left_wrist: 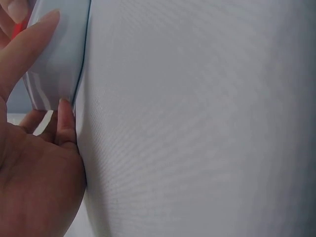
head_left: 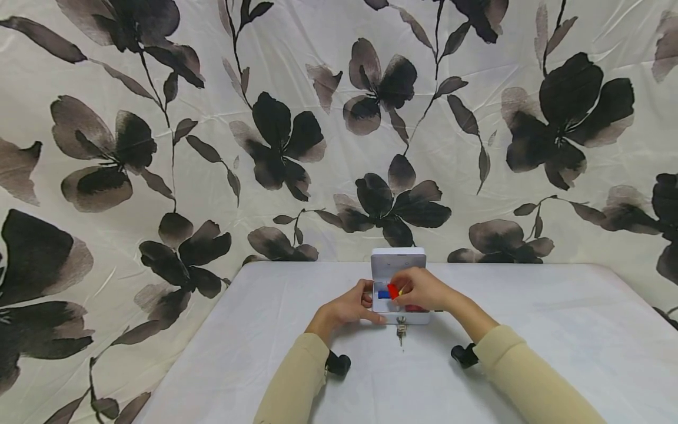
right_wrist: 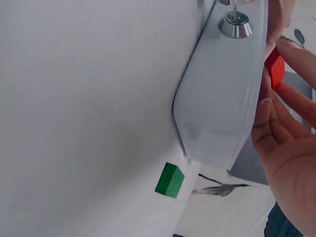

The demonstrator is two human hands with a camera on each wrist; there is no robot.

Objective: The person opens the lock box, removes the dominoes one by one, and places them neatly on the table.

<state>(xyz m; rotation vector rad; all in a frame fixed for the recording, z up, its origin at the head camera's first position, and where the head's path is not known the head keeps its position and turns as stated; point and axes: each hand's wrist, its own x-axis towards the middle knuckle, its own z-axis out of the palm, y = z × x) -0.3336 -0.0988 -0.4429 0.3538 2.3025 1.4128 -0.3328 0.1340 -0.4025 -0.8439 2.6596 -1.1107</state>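
A small white metal lockbox (head_left: 385,319) stands on the table with its lid (head_left: 382,266) raised. My left hand (head_left: 346,305) holds the box at its left front corner, thumb along the front and fingers at the side. Over the inside of the box, my right hand (head_left: 422,288) pinches a red block (right_wrist: 276,70) between thumb and finger. A bit of yellow (head_left: 401,292) shows by those fingertips. Inside lie a blue block (head_left: 384,294) and another red piece (head_left: 415,308), partly hidden by the right hand.
Keys (head_left: 401,333) hang from the lock on the box front. A green block (right_wrist: 169,180) lies on the white tabletop (head_left: 529,330) beside the box's right side. Behind the table hangs a flower-patterned cloth (head_left: 296,235). Black devices (head_left: 338,364) sit at both wrists.
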